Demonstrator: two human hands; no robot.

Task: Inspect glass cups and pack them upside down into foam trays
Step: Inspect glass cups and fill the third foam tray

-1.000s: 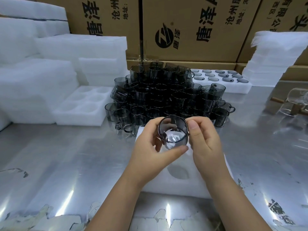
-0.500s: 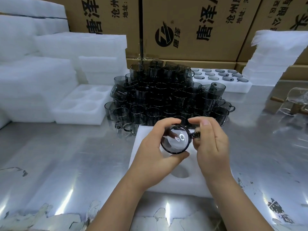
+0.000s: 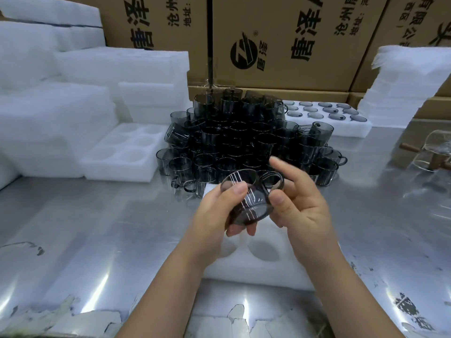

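- The left hand (image 3: pixel 219 211) has its grip closed around a smoky grey glass cup (image 3: pixel 246 198), thumb over the near side of the rim and fingertips showing under the base.
- The cup is tilted in the air, its mouth turned up and to the left, its handle (image 3: pixel 274 182) pointing right.
- The right hand (image 3: pixel 301 206) is at the cup's handle side with its thumb against the glass wall; its fingers are spread and slightly blurred, so this grip looks loose, more a steadying touch than a hold.
- Directly under both hands lies a white foam tray (image 3: pixel 263 264) on the tabletop (image 3: pixel 97 228); two of its round pockets show and hold nothing, the rest are hidden by the hands.
- Behind the hands stands a dense, stacked pile of cups (image 3: pixel 244 140) of the same dark glass.
- Left of that pile sits another foam tray (image 3: pixel 122 152) with six vacant pockets, beside tall stacks of foam (image 3: pixel 48 106).
- Right of the pile, further back, a filled tray (image 3: pixel 327 118) shows the round bases of cups set upside down.
- Printed cardboard boxes (image 3: pixel 280 45) line the back.
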